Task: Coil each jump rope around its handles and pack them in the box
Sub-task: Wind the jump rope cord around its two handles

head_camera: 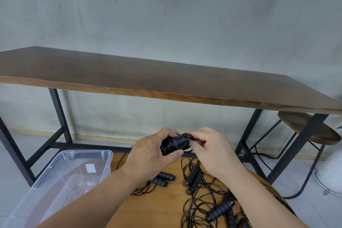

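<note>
I hold a black jump rope [174, 145] up in the air with both hands, above the far edge of the small wooden desk [166, 201]. My left hand [153, 155] wraps around the bundle, with my fingers curled over the top and my thumb pressed under it. The cord is wound around the handles in many loops. My right hand [209, 148] is just beside it, and its fingers pinch a loop of the cord at the end of the bundle. Both my arms reach forward from the bottom, and my hands almost touch.

More black jump ropes [207, 190] lie loose and tangled on the desk below my hands, mostly on the right side. A clear plastic box [61, 177] sits open by the left edge of the desk. A long dark table [148, 77] stands past my hands, by the gray wall [166, 5].
</note>
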